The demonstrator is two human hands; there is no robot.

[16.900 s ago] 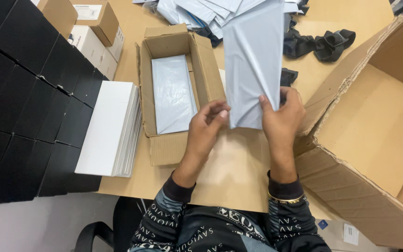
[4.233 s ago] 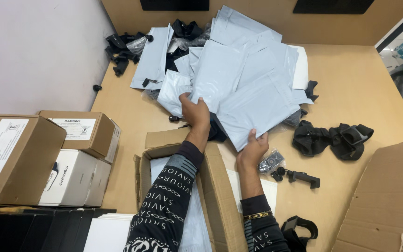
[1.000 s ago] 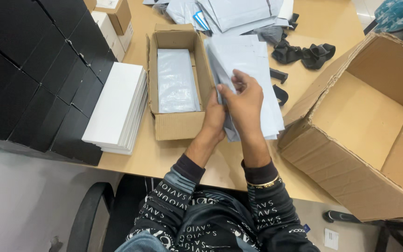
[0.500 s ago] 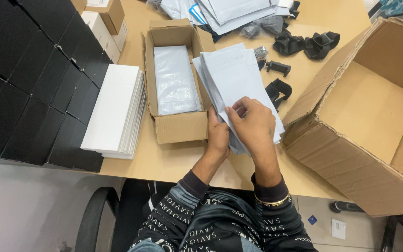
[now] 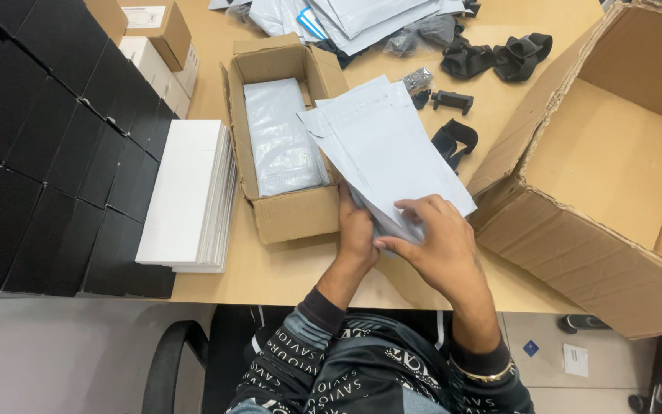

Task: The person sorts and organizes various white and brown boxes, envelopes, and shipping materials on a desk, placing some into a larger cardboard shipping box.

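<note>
My left hand (image 5: 356, 232) grips the near end of a stack of pale grey plastic mailer bags (image 5: 381, 146) from underneath, holding it tilted over the desk. Fingers of my right hand (image 5: 432, 244) pinch the lower edge of the top bag of that stack. Just to the left stands a small open cardboard box (image 5: 294, 215) with a folded grey bag (image 5: 280, 138) lying inside.
A big open cardboard box (image 5: 607, 161) lies on its side at the right. Black boxes (image 5: 40, 138) and a pile of white flat cartons (image 5: 181, 192) fill the left. More grey bags (image 5: 354, 15) and black plastic clips and straps (image 5: 492, 57) lie at the far desk edge.
The stack has tilted more to the left and lies flatter. My right hand has slid down to its lower edge; my left hand stays under it.
</note>
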